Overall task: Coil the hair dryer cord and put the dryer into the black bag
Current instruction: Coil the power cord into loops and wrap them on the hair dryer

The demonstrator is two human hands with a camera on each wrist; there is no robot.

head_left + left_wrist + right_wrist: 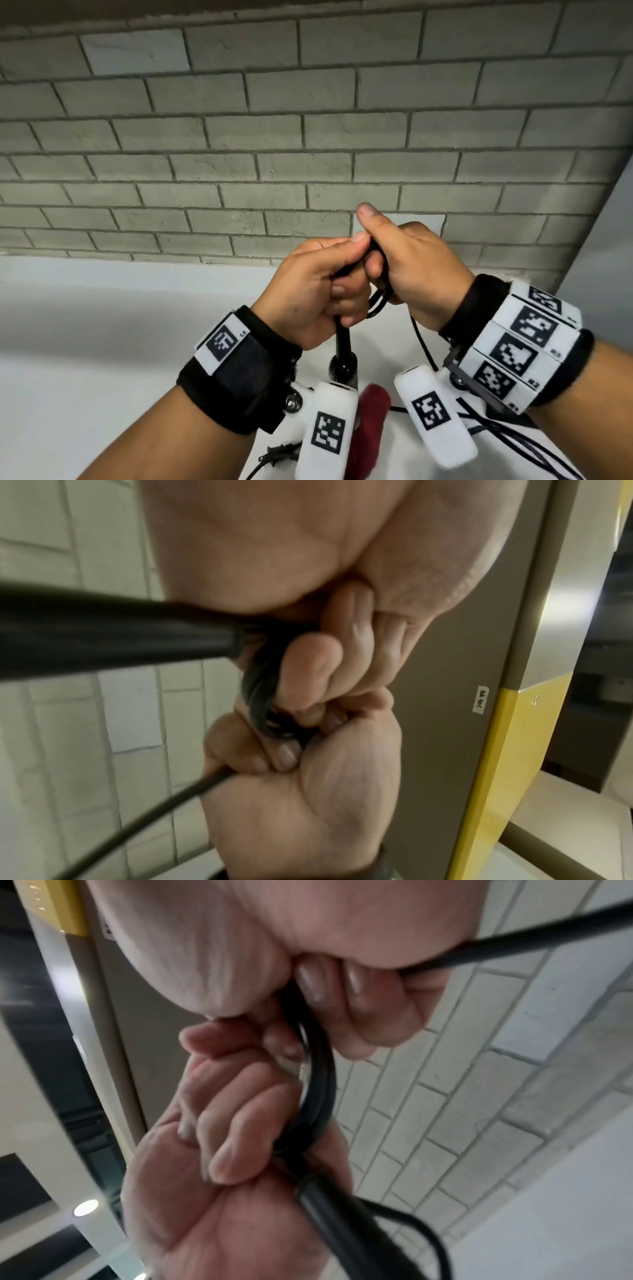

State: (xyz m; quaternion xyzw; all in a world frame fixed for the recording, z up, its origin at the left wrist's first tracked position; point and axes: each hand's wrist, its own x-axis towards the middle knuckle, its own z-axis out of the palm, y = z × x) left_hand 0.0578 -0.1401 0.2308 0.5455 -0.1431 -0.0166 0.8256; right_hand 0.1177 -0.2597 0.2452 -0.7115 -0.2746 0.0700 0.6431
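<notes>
My left hand is held up in front of the grey brick wall, fingers curled round loops of the black cord. The left wrist view shows these fingers wrapped over several gathered strands. Below this hand hangs the dryer, its black stem dropping down toward the white counter; most of its body is hidden behind the wrist cameras, so I cannot tell how it is supported.

My right hand touches the left, knuckles together, fingers closed on the same bundle of cord, thumb raised. One strand runs from under this hand down to the counter. A dark red object lies below, between my wrists; I cannot identify it.

The black bag appears in no view.
</notes>
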